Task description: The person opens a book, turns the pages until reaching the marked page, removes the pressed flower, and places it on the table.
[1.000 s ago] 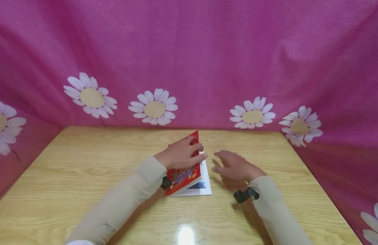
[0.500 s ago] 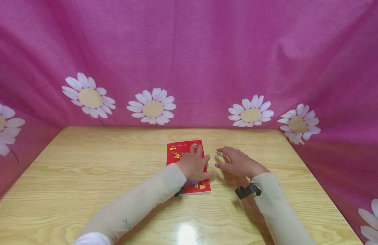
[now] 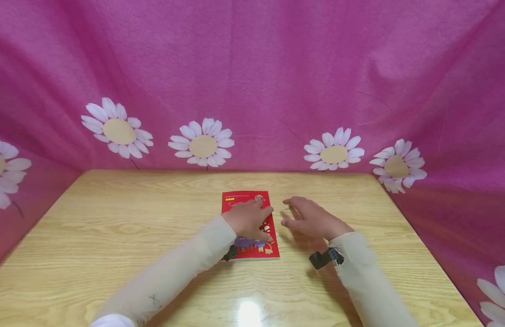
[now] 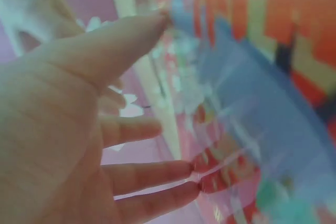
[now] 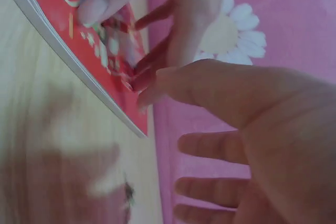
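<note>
A closed red book with a colourful glossy cover lies flat on the table. My left hand is spread over it and hides the middle of the cover. Straight fingers and the thumb reach to the cover in the left wrist view, with fingertips at or very near the surface. To the right of the book, my right hand hovers over the table with relaxed fingers, holding nothing. Below that hand's fingers lies a small dark item, too blurred to tell its kind.
The light wood table runs back to a pink cloth printed with white daisies, which also hangs at both sides. A light reflection shows near the front edge. Both wrists wear dark camera mounts.
The red book's raised upper part has come down and the book is now closed and flat. My left hand went right with it, then slightly back left. My right hand has barely moved.
</note>
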The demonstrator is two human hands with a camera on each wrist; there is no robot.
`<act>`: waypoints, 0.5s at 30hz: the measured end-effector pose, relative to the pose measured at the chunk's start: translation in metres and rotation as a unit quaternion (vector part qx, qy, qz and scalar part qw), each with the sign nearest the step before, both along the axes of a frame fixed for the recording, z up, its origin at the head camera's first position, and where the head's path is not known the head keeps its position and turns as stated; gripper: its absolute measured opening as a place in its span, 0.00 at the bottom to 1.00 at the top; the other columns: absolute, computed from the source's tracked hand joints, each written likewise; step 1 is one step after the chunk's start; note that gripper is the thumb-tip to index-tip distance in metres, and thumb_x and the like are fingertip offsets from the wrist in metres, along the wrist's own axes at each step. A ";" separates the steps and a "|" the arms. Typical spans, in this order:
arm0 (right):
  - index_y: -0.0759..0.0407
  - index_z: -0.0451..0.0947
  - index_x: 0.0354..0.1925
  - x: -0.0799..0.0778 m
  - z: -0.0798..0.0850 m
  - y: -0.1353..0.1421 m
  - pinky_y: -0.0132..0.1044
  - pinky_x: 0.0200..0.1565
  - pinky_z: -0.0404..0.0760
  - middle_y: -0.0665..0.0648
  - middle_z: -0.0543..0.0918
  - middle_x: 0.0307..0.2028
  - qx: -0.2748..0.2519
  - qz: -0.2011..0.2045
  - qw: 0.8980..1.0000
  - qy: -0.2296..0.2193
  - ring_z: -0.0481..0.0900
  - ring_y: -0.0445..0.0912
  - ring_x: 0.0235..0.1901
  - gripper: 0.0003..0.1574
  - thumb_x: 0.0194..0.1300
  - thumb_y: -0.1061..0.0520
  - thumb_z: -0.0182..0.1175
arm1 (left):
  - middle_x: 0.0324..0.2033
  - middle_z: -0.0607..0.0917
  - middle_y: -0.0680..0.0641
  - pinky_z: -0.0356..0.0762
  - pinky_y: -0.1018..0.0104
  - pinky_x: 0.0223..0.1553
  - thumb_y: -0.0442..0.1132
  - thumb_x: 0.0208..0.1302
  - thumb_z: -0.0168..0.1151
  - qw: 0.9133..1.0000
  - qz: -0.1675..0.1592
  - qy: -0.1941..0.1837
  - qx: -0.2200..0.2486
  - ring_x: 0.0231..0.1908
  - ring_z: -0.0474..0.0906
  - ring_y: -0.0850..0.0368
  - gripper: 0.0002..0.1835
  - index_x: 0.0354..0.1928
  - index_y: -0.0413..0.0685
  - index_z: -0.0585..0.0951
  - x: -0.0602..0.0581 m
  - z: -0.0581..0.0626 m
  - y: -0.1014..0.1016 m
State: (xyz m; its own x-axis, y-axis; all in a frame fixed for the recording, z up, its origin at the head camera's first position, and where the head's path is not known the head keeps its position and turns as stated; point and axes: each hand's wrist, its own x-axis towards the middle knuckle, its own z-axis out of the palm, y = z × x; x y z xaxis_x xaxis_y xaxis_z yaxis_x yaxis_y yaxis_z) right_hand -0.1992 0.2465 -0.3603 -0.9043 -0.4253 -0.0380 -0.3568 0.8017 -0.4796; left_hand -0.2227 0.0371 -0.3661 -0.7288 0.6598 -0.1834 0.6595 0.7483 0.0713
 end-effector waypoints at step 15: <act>0.46 0.61 0.72 0.011 -0.022 -0.051 0.60 0.63 0.63 0.53 0.54 0.74 0.027 0.028 0.999 -0.022 0.53 0.54 0.71 0.56 0.50 0.33 0.69 | 0.67 0.68 0.45 0.67 0.44 0.61 0.64 0.44 0.73 0.997 0.051 -0.047 0.017 0.64 0.64 0.45 0.48 0.68 0.57 0.70 0.020 0.000 -0.074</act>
State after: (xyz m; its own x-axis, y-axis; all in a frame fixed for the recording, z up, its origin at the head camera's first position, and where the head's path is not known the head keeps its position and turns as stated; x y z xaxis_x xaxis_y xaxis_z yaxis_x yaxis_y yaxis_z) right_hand -0.1886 0.1951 -0.3827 -0.8761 -0.4712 -0.1020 -0.3812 0.8066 -0.4518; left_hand -0.2029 -0.0373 -0.3659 -0.7732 0.5898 -0.2329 0.5690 0.8075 0.1558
